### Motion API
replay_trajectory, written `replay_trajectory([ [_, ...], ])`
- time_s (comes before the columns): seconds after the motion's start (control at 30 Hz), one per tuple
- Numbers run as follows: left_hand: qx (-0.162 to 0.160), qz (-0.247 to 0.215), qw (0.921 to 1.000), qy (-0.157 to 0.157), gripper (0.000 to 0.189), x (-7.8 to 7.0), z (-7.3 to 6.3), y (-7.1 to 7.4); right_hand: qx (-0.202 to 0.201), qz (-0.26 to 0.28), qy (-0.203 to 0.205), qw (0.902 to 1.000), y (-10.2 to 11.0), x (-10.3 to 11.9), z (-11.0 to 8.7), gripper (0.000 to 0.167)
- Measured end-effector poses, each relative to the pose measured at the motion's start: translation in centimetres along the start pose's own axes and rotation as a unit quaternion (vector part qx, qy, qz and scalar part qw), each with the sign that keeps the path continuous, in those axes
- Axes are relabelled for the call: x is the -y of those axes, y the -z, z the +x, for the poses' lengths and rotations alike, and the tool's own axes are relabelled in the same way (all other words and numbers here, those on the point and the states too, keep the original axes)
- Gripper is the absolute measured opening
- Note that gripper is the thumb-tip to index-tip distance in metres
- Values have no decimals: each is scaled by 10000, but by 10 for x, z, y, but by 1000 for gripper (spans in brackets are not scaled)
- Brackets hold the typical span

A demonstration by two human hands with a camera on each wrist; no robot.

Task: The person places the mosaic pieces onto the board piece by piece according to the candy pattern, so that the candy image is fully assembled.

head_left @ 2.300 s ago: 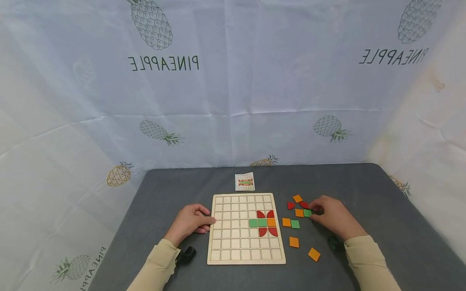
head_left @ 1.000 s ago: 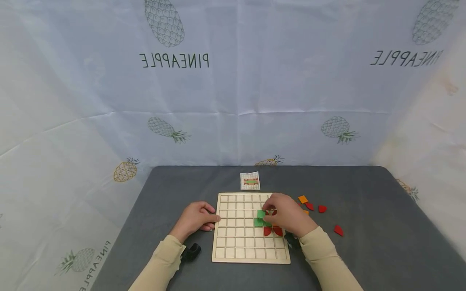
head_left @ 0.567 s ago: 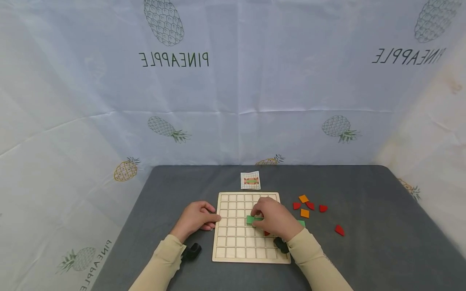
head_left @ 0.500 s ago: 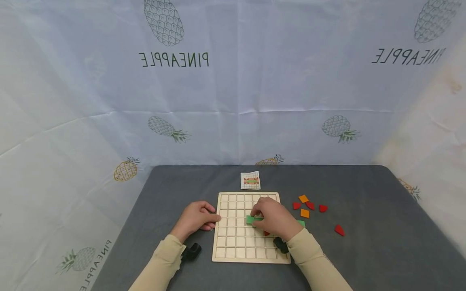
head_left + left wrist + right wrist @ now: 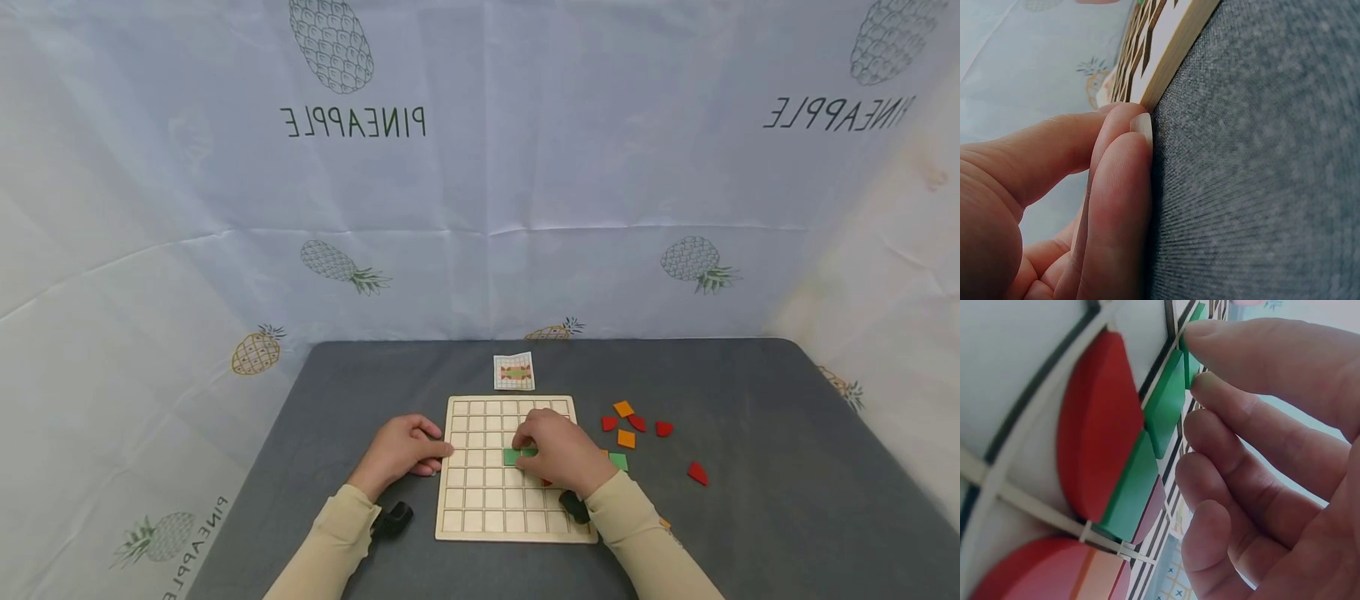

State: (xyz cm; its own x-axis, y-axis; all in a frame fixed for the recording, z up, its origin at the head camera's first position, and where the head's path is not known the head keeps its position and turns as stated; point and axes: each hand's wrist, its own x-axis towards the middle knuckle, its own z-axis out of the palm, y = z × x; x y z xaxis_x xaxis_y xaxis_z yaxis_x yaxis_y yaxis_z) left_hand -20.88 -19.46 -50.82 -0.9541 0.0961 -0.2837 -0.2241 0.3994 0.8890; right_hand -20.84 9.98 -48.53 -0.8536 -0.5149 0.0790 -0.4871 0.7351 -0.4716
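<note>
A pale wooden grid board [image 5: 472, 523] lies flat on the dark table. At its left edge my left hand [image 5: 401, 454] grips the board, thumb on the rim and the other fingers curled beside it. Over the right half of the grid, my right hand [image 5: 562, 450] pinches a green square tile [image 5: 1192, 365] between thumb and index finger, at the left end of a green row. In the right wrist view, more green tiles [image 5: 1165, 403] sit in cells beside a red petal-shaped piece [image 5: 1097, 431]. Much of the pattern is hidden under the right hand in the head view.
Right of the board lie loose orange tiles [image 5: 623, 409], several red pieces [image 5: 664, 429] and a green tile [image 5: 618, 462]. An orange corner [image 5: 665, 523] peeks out by the right sleeve. Behind the board is a small pattern card [image 5: 513, 372]. A pineapple-print cloth [image 5: 480, 167] hangs behind the table.
My right hand took a green tile from the loose pieces at the right and carried it left onto the board's green row. My left hand has stayed at the board's edge.
</note>
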Motion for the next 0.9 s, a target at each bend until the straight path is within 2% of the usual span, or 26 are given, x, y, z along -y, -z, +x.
replay_trajectory([
  [0.6, 9, -22, 10000, 5, 37, -1, 1, -1, 56, -56, -111, 9999, 1, 1, -1, 9],
  [0.77, -43, -39, 10000, 25, 38, 0, 1, -1, 12, 121, -326, 9994, 12, -4, -4, 6],
  [0.9, -64, -13, 10000, 30, 37, -1, 0, 1, -84, 192, -464, 9987, 29, -18, -19, 6],
])
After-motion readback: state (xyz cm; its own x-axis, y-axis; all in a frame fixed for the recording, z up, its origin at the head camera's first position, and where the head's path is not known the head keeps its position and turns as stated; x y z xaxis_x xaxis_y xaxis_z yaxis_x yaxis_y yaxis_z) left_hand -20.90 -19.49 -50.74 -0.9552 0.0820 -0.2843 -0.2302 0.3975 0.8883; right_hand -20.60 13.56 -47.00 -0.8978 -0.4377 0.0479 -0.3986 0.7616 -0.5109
